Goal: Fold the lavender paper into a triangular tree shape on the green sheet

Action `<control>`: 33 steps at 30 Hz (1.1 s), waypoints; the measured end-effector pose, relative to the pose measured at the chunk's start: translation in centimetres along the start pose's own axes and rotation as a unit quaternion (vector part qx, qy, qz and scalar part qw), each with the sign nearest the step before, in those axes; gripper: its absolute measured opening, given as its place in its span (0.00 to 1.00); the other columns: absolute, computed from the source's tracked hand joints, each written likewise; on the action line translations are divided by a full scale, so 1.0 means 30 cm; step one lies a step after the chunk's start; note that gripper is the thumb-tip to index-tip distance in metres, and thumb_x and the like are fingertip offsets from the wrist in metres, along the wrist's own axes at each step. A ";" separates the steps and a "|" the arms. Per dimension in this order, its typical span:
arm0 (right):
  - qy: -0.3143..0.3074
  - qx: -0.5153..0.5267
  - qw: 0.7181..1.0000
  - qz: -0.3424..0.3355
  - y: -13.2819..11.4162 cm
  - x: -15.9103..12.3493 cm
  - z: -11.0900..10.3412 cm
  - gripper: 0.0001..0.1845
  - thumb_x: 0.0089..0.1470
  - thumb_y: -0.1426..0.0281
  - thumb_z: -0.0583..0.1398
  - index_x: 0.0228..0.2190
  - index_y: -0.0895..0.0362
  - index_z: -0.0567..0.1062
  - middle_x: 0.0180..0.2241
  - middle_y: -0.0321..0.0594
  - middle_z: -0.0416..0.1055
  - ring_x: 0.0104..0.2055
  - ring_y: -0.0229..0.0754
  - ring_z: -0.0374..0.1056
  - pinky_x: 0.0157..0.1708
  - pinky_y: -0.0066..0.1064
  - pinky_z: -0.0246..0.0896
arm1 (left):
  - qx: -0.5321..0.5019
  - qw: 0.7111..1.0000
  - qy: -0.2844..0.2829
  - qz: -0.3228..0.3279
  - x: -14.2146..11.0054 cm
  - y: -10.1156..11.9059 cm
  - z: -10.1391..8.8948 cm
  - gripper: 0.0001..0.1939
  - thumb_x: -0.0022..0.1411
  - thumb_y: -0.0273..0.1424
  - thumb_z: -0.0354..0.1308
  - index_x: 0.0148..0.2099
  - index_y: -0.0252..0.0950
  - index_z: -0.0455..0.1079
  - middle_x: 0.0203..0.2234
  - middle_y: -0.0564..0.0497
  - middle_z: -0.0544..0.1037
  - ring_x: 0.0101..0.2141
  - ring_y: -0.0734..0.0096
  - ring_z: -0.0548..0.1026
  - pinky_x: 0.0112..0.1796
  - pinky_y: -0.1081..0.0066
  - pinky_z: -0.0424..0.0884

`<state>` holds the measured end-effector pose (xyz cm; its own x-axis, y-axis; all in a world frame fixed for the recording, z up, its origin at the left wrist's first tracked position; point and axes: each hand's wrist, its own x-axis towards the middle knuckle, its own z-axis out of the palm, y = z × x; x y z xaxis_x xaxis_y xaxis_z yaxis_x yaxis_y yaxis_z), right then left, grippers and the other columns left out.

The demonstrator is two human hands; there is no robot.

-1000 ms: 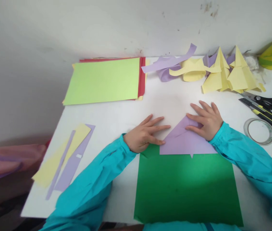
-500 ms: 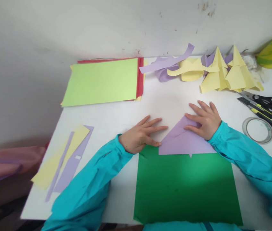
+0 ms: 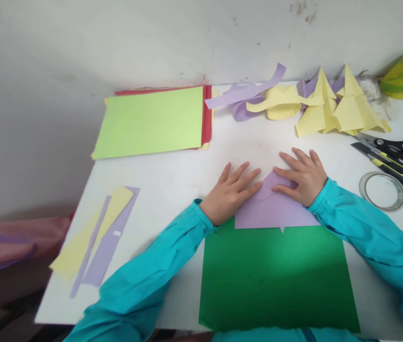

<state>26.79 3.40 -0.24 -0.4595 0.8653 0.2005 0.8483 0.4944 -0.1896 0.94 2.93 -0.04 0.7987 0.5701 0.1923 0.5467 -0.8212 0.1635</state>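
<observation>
A purple sheet of paper (image 3: 276,211), folded into a triangle, lies partly over a dark green sheet (image 3: 276,280). Its long straight edge faces me, and a small tip pokes out below that edge. My left hand (image 3: 232,192) rests with fingers spread along the triangle's left slope, thumb and fingertips at the paper's edge. My right hand (image 3: 303,176) lies on the upper right part, fingers spread, with thumb and index finger near the peak. The paper under my right palm is hidden.
Light green paper (image 3: 151,123) tops a stack at the back left. Yellow strips (image 3: 112,213) and purple ones lie left. Folded yellow cones (image 3: 317,114) and curled strips stand along the wall. Scissors (image 3: 401,147), a utility knife (image 3: 397,173) and a tape roll (image 3: 365,187) are right.
My left hand has moved right and slightly up, from the triangle's lower left corner onto its left slope. My right hand and the purple paper have stayed in place.
</observation>
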 end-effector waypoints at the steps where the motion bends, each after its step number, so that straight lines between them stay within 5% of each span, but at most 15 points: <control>1: 0.000 -0.001 1.000 0.000 0.000 0.000 0.000 0.25 0.54 0.47 0.55 0.48 0.44 0.74 0.59 0.38 0.62 0.62 0.59 0.51 0.58 0.60 0.39 | 0.003 1.000 -0.003 0.008 0.001 0.001 -0.005 0.23 0.65 0.19 0.48 0.60 0.40 0.60 0.62 0.42 0.60 0.66 0.53 0.41 0.59 0.39 0.43; 10: -0.003 -0.007 1.000 0.000 0.003 0.000 -0.001 0.24 0.54 0.48 0.56 0.48 0.44 0.74 0.59 0.38 0.62 0.62 0.59 0.52 0.57 0.60 0.41 | 0.030 0.997 -0.015 0.065 -0.012 -0.010 -0.058 0.17 0.63 0.20 0.53 0.53 0.39 0.66 0.60 0.46 0.64 0.65 0.53 0.43 0.60 0.38 0.43; 21: -0.003 -0.013 1.000 -0.006 0.011 -0.001 0.006 0.25 0.54 0.47 0.55 0.48 0.44 0.74 0.59 0.38 0.62 0.62 0.59 0.52 0.57 0.60 0.41 | -0.005 0.996 -0.034 0.084 -0.057 -0.051 -0.032 0.14 0.60 0.22 0.56 0.45 0.44 0.73 0.60 0.54 0.64 0.65 0.57 0.48 0.61 0.44 0.46; 27: 0.004 -0.004 1.000 -0.005 0.009 0.000 0.002 0.25 0.54 0.46 0.55 0.47 0.44 0.75 0.59 0.39 0.63 0.62 0.59 0.53 0.57 0.60 0.42 | -0.008 0.997 0.028 0.072 -0.071 0.003 -0.051 0.14 0.64 0.19 0.49 0.44 0.39 0.72 0.57 0.50 0.68 0.65 0.63 0.49 0.61 0.46 0.51; 33: -0.005 -0.003 1.000 -0.001 0.007 0.001 0.001 0.25 0.54 0.46 0.55 0.48 0.44 0.74 0.59 0.38 0.62 0.62 0.59 0.52 0.57 0.61 0.42 | -0.028 0.997 0.027 0.071 -0.111 0.029 -0.071 0.14 0.64 0.17 0.47 0.41 0.36 0.72 0.56 0.48 0.69 0.64 0.62 0.52 0.60 0.48 0.54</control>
<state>26.94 3.52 -0.29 -0.4633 0.8653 0.1914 0.8491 0.4953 -0.1838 -1.78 0.36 1.52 0.8510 0.4506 0.2698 0.4134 -0.8916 0.1849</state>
